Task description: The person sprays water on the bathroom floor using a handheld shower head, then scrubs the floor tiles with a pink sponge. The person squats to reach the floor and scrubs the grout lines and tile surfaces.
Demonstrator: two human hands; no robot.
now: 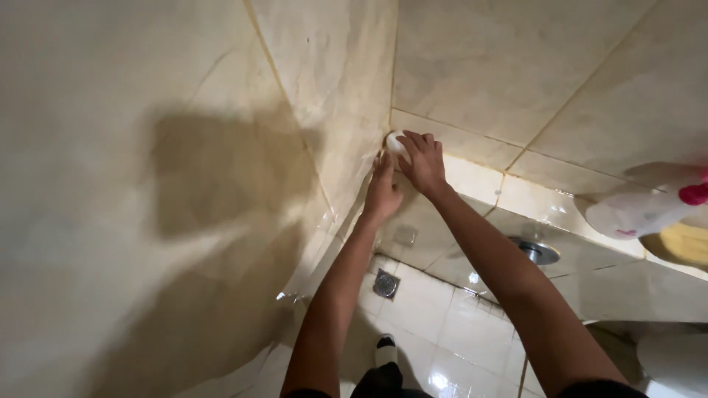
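Both my arms reach forward into the corner where two beige tiled walls [479,66] meet. My right hand [422,163] presses a small white pad or cloth [394,142] against the corner joint, fingers curled over it. My left hand [383,190] sits just below and to the left, fingers laid flat on the wet left wall [324,88], touching the right hand's wrist area. Most of the white pad is hidden under my right fingers.
A white spray bottle with a pink top [641,210] lies on a ledge at right, beside a yellow object [682,243]. Below are a glossy white tiled floor [435,317], a square metal drain [385,284], a round metal fitting [537,252] and my foot [384,350].
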